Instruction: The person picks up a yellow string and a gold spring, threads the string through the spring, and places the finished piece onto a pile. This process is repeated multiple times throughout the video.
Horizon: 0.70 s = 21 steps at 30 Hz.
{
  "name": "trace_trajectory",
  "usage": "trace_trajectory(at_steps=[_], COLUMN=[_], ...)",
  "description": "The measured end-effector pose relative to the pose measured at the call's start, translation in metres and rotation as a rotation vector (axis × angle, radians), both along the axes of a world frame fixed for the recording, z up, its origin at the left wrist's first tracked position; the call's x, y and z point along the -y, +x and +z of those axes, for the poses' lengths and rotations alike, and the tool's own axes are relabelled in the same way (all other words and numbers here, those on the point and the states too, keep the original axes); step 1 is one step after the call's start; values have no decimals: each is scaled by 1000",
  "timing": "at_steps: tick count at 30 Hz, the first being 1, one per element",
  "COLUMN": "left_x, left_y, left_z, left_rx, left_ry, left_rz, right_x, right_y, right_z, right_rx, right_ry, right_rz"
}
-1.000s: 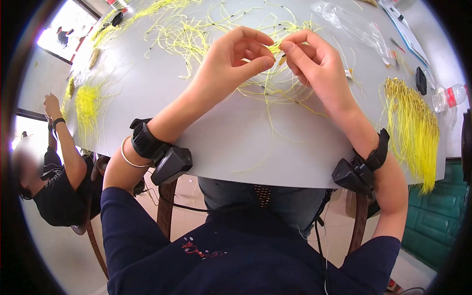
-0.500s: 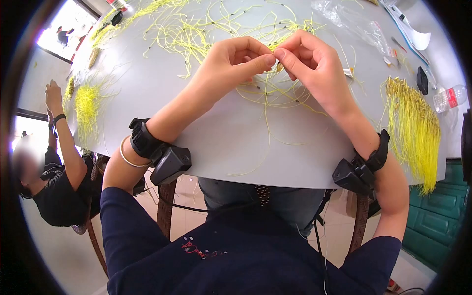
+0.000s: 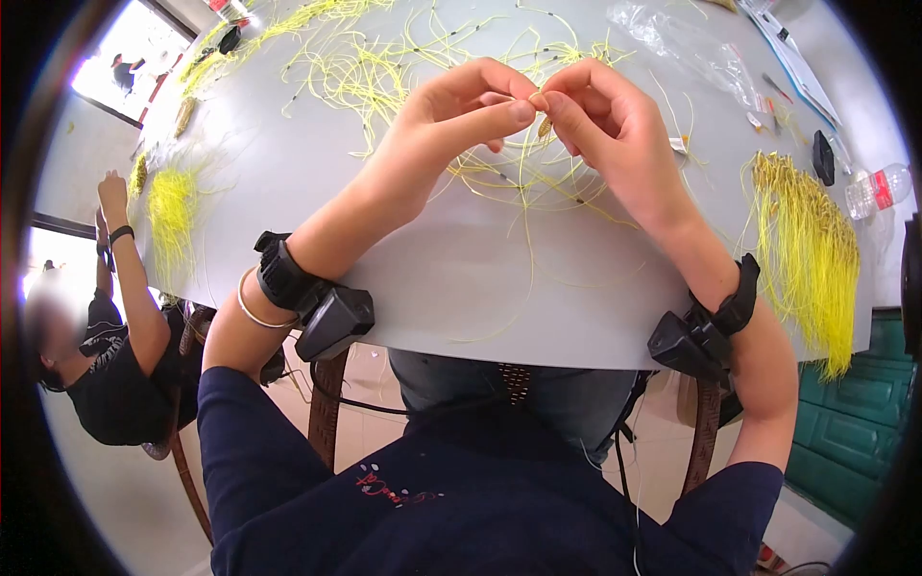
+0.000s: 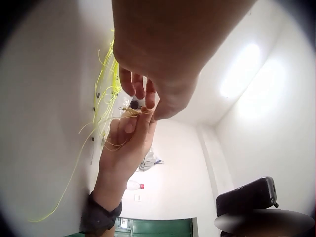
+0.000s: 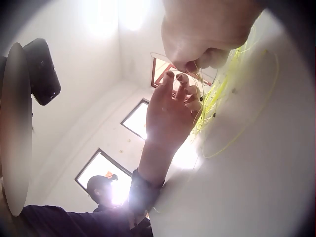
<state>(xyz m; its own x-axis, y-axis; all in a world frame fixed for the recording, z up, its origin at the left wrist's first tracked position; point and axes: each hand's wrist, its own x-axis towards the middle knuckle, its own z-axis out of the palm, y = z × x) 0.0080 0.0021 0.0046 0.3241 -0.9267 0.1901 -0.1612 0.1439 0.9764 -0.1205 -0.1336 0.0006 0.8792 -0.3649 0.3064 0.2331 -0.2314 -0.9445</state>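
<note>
In the head view my left hand and right hand meet at the fingertips above the table. A small gold wire spring hangs by the right fingertips, which pinch it at its end. Thin yellow line runs from around the spring past the right fingers. My left thumb and index finger come together on the line right beside the right fingertips; the exact pinch point is hidden. Below and beyond the hands lies a loose tangle of yellow lines with small dark beads.
A bundle of yellow lines with gold tops hangs over the table's right edge. Near it are a black object and a plastic bottle. Clear plastic bags lie at the back. Another person sits at left by a yellow bunch.
My left fingertips, apart from the right ones a second ago, have closed in and now touch them. The spring stays at the right fingertips. The other person's hand shifted slightly.
</note>
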Motion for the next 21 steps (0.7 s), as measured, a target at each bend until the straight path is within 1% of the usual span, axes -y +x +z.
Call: trace_trajectory(at_steps=[2, 3, 5, 6, 8, 9, 11, 12, 14, 15, 17, 21], left_x=[2, 3, 3, 3, 4, 4, 2, 3, 5, 4, 3, 7], left_y=[2, 4, 7, 9, 13, 11, 3, 0, -6, -6, -7, -7], left_z=[-5, -6, -7, -8, -9, -8, -2, 0, 4, 4, 3, -2], left_rx=[-192, -192, -445, -448, -684, -684, -592, -592, -396, -395, -189, -262], left_ry=[-28, -28, -118, -117, -169, -170, -224, -224, -177, -178, -89, -144], left_rz=[-146, -146, -220, -219, -348, -349, -200, -198, -11, -11, -19, 4], right_x=[0, 0, -1, -3, -4, -5, -5, -5, -5, -6, -7, -9], right_y=[0, 1, 1, 2, 1, 0, 0, 0, 1, 1, 1, -1], right_z=[-1, -1, -2, -1, 0, 1, 2, 1, -1, -1, -1, -2], right_rx=[17, 33, 48, 86, 124, 133, 142, 147, 153, 167, 179, 174], right_ry=[12, 11, 11, -4, -21, -66, -110, -123, -136, -118, -100, -95], right_rz=[22, 16, 12, 0, -12, -29, -45, -51, -57, -50, -44, 49])
